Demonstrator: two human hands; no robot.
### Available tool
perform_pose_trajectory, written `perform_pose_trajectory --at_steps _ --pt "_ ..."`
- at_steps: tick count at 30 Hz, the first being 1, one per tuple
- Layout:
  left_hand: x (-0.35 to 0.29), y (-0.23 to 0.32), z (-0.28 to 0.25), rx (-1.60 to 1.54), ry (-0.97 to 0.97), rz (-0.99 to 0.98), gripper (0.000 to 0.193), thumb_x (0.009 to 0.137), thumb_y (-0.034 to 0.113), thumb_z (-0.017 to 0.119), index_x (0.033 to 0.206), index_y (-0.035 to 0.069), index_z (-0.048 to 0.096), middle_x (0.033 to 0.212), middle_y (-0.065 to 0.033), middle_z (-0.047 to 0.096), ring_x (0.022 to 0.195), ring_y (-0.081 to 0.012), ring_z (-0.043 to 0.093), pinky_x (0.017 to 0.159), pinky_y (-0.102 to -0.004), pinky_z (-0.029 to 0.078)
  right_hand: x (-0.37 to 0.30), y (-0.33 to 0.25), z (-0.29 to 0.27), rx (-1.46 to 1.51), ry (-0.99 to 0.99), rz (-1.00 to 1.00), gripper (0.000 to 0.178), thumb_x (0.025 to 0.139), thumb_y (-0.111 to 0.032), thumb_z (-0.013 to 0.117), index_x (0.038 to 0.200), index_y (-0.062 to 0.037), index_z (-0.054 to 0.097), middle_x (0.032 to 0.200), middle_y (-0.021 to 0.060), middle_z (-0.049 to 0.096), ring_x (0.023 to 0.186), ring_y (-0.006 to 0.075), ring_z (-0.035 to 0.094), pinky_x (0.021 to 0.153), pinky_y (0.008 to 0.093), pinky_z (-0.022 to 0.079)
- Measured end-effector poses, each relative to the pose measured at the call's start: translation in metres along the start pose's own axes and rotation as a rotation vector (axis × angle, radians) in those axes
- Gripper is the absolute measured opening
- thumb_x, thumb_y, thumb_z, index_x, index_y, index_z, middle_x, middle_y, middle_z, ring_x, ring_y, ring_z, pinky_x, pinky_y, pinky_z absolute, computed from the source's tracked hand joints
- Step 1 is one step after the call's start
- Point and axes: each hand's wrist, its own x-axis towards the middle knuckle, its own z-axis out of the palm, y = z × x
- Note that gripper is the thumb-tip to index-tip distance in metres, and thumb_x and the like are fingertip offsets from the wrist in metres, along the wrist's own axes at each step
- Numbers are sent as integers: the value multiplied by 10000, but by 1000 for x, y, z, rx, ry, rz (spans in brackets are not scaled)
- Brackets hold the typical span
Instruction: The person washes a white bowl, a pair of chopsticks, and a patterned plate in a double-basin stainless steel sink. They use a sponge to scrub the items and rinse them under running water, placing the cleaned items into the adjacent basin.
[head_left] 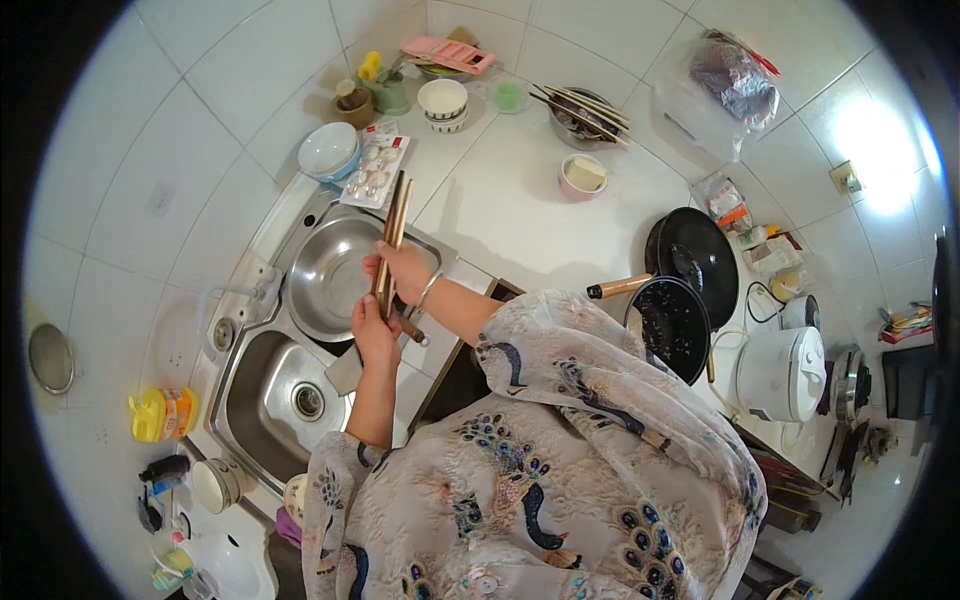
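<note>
Brown and tan chopsticks, slim, straight and smooth, made a slanting bundle in both hands, over the edge of a round, shiny steel basin. Beyond it, a pale, squarish block sat in a small round tub, and whitish bits speckled a black pan. Fingers of the right hand curled round the bundle; those of the left hand were clamped on its lower end.

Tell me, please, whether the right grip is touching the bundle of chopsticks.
Touching. The head view shows the right grip wrapped around the bundle of chopsticks, with no gap visible between them.
</note>
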Motion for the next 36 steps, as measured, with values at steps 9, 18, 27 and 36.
perform_pose_trajectory --at_steps 9,18,27,36 --pt "24 -13 108 167 -278 -206 265 915 214 440 1113 37 436 864 -76 569 651 -163 591 492 -233 455 23 -114 -92 116 -34 70 175 870 -153 514 897 11 459 795 127 548 687 244 569 642 368 510" --pt "65 -16 115 268 -194 -171 299 887 203 503 1154 72 472 935 -79 577 707 -152 598 541 -227 463 94 -356 -262 -1348 310 -508 111 813 -97 503 886 -13 505 746 151 586 687 277 573 620 384 462" --pt "67 -7 55 287 121 -163 198 894 197 489 1057 87 512 865 -32 586 644 -114 566 522 -213 428 142 -406 -340 -2206 541 -248 226 811 -58 475 1033 -17 486 1048 206 572 981 343 554 805 414 457" --pt "69 -7 69 351 66 -93 224 896 182 481 1087 68 511 893 -46 581 666 -114 562 538 -210 429 156 -400 -358 -2172 656 -205 224 830 -133 504 1041 -69 542 1032 156 592 954 302 579 768 416 486"
